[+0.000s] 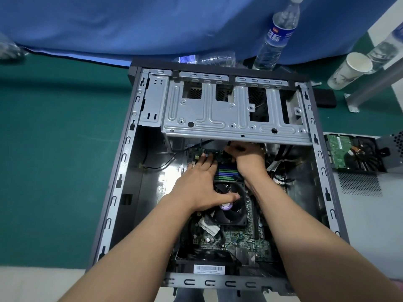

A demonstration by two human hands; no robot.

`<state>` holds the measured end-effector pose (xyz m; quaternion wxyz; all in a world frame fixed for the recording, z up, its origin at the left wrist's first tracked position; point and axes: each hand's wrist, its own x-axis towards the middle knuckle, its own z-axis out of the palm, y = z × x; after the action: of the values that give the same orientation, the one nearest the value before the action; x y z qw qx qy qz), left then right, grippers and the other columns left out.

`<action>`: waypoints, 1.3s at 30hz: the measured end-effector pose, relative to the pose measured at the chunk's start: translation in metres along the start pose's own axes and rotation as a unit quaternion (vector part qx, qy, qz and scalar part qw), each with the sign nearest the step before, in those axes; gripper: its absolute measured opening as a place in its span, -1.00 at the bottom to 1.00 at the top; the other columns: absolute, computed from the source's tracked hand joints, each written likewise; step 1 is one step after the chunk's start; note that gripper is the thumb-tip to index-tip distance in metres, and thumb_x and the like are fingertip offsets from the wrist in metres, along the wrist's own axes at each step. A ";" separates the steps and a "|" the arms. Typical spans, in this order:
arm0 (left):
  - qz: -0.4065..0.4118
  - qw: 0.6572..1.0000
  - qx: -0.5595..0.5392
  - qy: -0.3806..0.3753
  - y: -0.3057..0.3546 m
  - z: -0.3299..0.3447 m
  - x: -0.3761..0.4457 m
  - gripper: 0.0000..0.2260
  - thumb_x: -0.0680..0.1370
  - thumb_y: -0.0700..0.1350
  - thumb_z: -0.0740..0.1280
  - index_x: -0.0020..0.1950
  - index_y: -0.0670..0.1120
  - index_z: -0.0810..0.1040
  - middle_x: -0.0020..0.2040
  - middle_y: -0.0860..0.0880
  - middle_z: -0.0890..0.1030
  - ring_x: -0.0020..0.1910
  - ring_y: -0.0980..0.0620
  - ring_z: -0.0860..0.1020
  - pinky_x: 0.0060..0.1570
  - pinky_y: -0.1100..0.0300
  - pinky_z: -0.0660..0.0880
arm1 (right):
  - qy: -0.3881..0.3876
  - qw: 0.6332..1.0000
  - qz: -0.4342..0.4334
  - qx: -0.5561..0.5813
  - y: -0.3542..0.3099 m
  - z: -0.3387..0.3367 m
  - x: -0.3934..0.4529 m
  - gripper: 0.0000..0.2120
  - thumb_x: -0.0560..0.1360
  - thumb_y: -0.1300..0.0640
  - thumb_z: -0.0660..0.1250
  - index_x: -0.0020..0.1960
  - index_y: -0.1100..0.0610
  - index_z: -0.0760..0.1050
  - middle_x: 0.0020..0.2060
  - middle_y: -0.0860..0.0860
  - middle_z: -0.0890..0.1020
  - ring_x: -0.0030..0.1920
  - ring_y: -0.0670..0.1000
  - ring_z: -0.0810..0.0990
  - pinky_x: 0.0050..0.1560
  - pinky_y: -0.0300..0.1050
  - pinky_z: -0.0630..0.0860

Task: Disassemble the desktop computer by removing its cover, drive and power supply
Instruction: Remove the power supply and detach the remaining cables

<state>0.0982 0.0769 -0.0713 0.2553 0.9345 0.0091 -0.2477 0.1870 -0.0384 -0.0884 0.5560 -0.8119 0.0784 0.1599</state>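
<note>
The open desktop case point(122, 162) lies on its side on the green table, its motherboard point(239, 240) and CPU fan point(229, 212) exposed. A grey metal drive cage point(218, 114) spans its far end. My left hand point(200, 186) lies flat on the board, fingers straight toward the memory slots point(226, 172), thumb on the fan. My right hand point(246, 155) reaches under the cage's edge with curled fingers; what they hold is hidden. Right of the case, a hard drive point(337, 152) and the power supply point(368, 158) rest on the removed grey cover point(370, 214).
A standing water bottle point(277, 35) and a lying one point(209, 58) are behind the case, against a blue cloth point(152, 25). A paper cup point(349, 70) and a metal post point(375, 86) stand at the far right. Black cables point(161, 164) run inside the case.
</note>
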 end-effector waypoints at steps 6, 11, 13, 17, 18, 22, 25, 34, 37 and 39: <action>0.001 1.000 -0.001 0.000 0.000 -0.001 0.000 -0.04 0.37 0.44 0.23 0.57 -0.08 -0.01 0.58 -0.01 -0.06 0.55 0.05 -0.14 0.50 0.08 -0.11 | -0.010 1.000 -0.002 -0.015 0.003 0.000 0.004 -0.92 0.43 0.28 0.38 -0.21 0.14 0.56 -0.37 -0.05 0.58 -0.41 -0.14 0.51 -0.31 -0.30 0.43; -0.004 1.000 0.003 -0.004 0.000 -0.002 -0.001 -0.05 0.39 0.44 0.22 0.57 -0.07 -0.01 0.58 -0.02 -0.06 0.55 0.05 -0.14 0.51 0.08 -0.10 | -0.026 1.000 0.010 -0.004 -0.006 -0.006 -0.002 -0.81 0.44 0.29 0.35 -0.29 0.08 0.48 -0.37 -0.01 0.56 -0.38 -0.03 0.49 -0.24 -0.16 0.43; -0.006 1.000 0.000 -0.011 0.001 -0.005 -0.001 -0.06 0.39 0.45 0.20 0.57 -0.06 -0.01 0.58 -0.01 -0.06 0.55 0.05 -0.13 0.50 0.08 -0.10 | -0.036 0.999 0.039 -0.004 -0.009 -0.011 -0.005 -0.90 0.45 0.29 0.33 -0.23 0.15 0.53 -0.33 0.04 0.59 -0.42 -0.04 0.44 -0.31 -0.19 0.39; -0.016 0.999 -0.040 -0.023 0.003 -0.011 -0.002 -0.15 0.43 0.42 0.18 0.55 -0.05 0.12 0.57 -0.04 0.08 0.54 0.01 0.03 0.49 0.10 0.04 | -0.088 0.992 0.089 0.012 -0.015 -0.027 -0.019 -0.85 0.49 0.29 0.28 -0.22 0.17 0.56 -0.44 0.03 0.61 -0.51 -0.10 0.40 -0.50 -0.33 0.32; -0.022 0.998 -0.055 -0.019 0.003 -0.014 -0.003 -0.20 0.45 0.41 0.17 0.54 -0.05 0.17 0.55 -0.05 0.15 0.52 0.00 0.11 0.47 0.11 0.09 | -0.103 0.991 0.085 0.027 -0.016 -0.031 -0.025 -0.84 0.50 0.29 0.29 -0.22 0.13 0.55 -0.49 -0.05 0.59 -0.55 -0.17 0.42 -0.55 -0.38 0.31; -0.065 0.982 -0.170 0.053 0.004 -0.021 -0.004 -0.42 0.53 0.26 0.20 0.45 -0.04 0.38 0.41 -0.02 0.44 0.39 -0.01 0.38 0.35 0.16 0.29 | -0.113 0.991 0.072 0.024 -0.015 -0.043 -0.049 -0.92 0.51 0.21 0.33 -0.12 0.14 0.60 -0.36 -0.06 0.62 -0.41 -0.24 0.54 -0.40 -0.40 0.36; -0.084 0.948 -0.279 0.131 0.008 -0.026 -0.007 -0.66 0.55 0.13 0.28 0.23 0.00 0.59 0.14 0.03 0.64 0.15 0.06 0.56 0.15 0.19 0.45 | -0.119 0.989 0.053 0.072 -0.020 -0.049 -0.063 -0.92 0.49 0.22 0.34 -0.10 0.16 0.62 -0.29 0.01 0.65 -0.38 -0.23 0.57 -0.39 -0.44 0.41; -0.081 0.821 -0.556 0.100 0.018 -0.038 -0.020 -0.82 0.57 -0.22 0.30 -0.22 -0.17 0.59 -0.35 -0.06 0.57 -0.36 0.06 0.51 -0.28 0.26 0.46 | -0.262 0.956 -0.039 0.127 -0.044 -0.044 -0.092 -0.81 0.47 0.33 0.34 -0.14 0.08 0.65 -0.26 -0.05 0.69 -0.28 -0.10 0.60 -0.14 -0.30 0.51; -0.100 0.814 -0.560 0.120 0.014 -0.041 -0.029 -0.86 0.54 -0.34 0.27 -0.14 -0.23 0.60 -0.25 -0.11 0.62 -0.29 0.03 0.53 -0.23 0.26 0.46 | -0.269 0.955 -0.028 0.118 -0.042 -0.046 -0.096 -0.88 0.47 0.30 0.36 -0.05 0.18 0.64 -0.31 -0.06 0.67 -0.27 -0.12 0.60 -0.14 -0.33 0.48; -0.125 0.751 -0.639 0.113 0.014 -0.042 -0.034 -0.82 0.52 -0.43 0.21 -0.05 -0.27 0.58 -0.14 -0.18 0.65 -0.17 -0.04 0.62 -0.14 0.21 0.56 | -0.286 0.952 -0.034 0.104 -0.043 -0.052 -0.097 -0.87 0.46 0.30 0.36 -0.05 0.16 0.65 -0.27 -0.09 0.68 -0.20 -0.14 0.62 -0.11 -0.38 0.47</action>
<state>0.0895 0.0888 -0.0175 0.7567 0.5652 0.3108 -0.1067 0.1183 -0.0756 0.0002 0.6414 -0.6722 -0.0953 0.3573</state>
